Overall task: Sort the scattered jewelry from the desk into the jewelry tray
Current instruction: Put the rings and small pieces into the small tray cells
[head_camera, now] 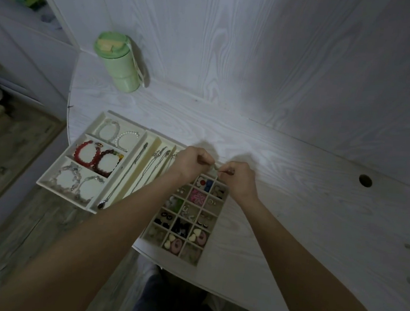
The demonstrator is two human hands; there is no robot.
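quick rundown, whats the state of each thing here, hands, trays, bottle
left hand: fingers curled, pinching a small silvery piece
right hand: fingers curled, pinching the same piece
small silvery piece: held above the grid tray
grid tray: uncovered, most cells filled
bracelet tray: uncovered, bracelets in three sections
green bottle: upright, lid closed

Both forearms are bare, with no sleeves in view. The right hand (pixel 237 180) wears what may be a ring, dim in this light. Dark trousers (pixel 174 299) show below, and a pale shoe (pixel 148 269) near the desk's edge.
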